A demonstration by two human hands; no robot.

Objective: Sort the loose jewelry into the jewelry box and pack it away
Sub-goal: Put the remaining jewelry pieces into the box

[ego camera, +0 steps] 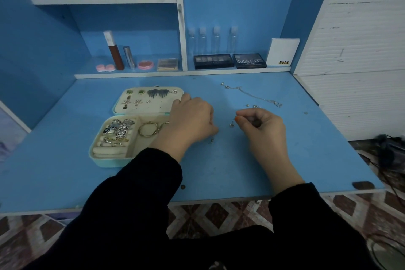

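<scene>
An open mint jewelry box (103,161) lies on the blue desk (219,171) at the left. Its lid holds earrings, its base holds rings and gold hoops (149,129). My left hand (192,120) hovers over the box's right side with its fingers curled; I cannot see anything in it. My right hand (260,123) pinches a small silver earring (231,124) that dangles just above the desk. A tiny loose piece (211,140) lies below my left hand. A silver chain (252,94) and small studs (254,106) lie beyond my right hand.
A raised shelf behind the desk holds makeup palettes (230,61), small clear bottles (212,39), a white card (282,52) and lip products (116,52). A white wall panel (355,50) bounds the right side. Cables (390,155) lie on the floor at the right.
</scene>
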